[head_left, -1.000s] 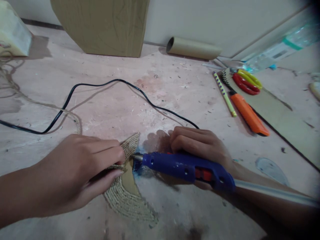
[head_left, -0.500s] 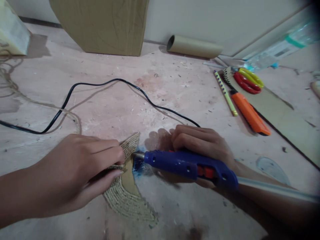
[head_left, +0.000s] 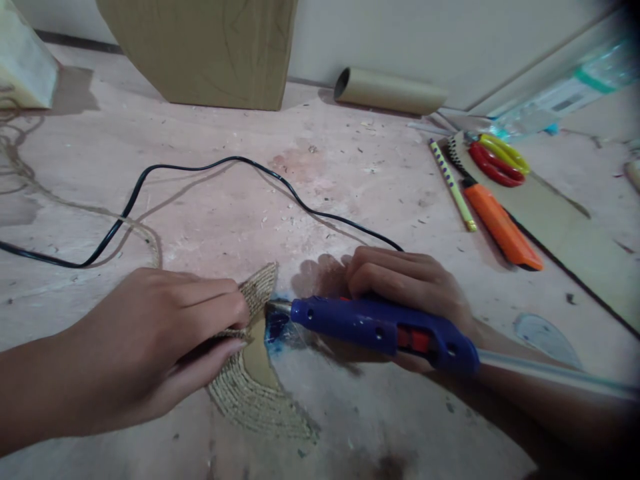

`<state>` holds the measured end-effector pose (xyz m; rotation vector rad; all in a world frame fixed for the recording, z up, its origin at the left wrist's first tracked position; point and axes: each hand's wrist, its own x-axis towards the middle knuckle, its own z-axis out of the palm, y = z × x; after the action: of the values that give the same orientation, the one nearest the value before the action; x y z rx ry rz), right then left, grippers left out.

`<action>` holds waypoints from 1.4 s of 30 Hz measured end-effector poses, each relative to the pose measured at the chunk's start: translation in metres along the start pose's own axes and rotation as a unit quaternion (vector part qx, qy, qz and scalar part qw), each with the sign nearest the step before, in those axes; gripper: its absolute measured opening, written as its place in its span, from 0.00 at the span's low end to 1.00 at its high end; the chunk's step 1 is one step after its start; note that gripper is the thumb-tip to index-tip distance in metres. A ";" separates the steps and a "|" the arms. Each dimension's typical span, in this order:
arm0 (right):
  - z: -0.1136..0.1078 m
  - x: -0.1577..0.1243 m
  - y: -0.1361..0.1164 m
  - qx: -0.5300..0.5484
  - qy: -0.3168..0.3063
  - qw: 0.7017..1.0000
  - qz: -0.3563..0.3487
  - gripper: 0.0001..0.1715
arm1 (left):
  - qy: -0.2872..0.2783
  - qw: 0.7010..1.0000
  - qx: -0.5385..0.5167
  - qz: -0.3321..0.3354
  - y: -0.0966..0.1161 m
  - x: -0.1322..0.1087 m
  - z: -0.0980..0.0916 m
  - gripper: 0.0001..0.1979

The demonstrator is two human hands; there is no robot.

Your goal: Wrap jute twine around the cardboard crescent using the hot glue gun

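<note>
A crescent of cardboard (head_left: 257, 363) lies on the table, partly covered with curved rows of jute twine (head_left: 260, 408). My left hand (head_left: 170, 327) is closed over the crescent's left side, pinching a length of the twine between thumb and fingers. My right hand (head_left: 410, 283) is wrapped round a blue hot glue gun (head_left: 350, 320), its trigger side mostly hidden. The gun's metal nozzle (head_left: 279, 307) is at the bare cardboard's upper right edge, close to the twine rows; whether it touches cannot be made out. A clear glue stick (head_left: 550, 375) sticks out of the gun's back.
A black cord (head_left: 237, 159) crosses the table. Loose twine (head_left: 65, 200) trails at left. Behind stand a cardboard sheet (head_left: 210, 60) and a cardboard tube (head_left: 390, 92). At right lie a pencil (head_left: 453, 187), an orange cutter (head_left: 503, 227), scissors (head_left: 500, 160) and a plastic bottle (head_left: 560, 100).
My right hand and the glue gun have shifted very slightly up and right, the nozzle staying by the crescent's edge. My left hand keeps its place on the twine.
</note>
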<state>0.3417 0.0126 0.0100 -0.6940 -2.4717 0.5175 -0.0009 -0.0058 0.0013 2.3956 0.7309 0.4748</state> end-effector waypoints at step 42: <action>-0.020 0.007 -0.001 -0.216 0.058 0.975 0.020 0.14 | 0.032 0.992 0.109 0.054 0.002 0.000 0.001 0.15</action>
<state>0.3474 0.0197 0.0287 -0.9132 -2.4831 -0.0553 0.0001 -0.0079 0.0023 2.6443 0.7159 0.5414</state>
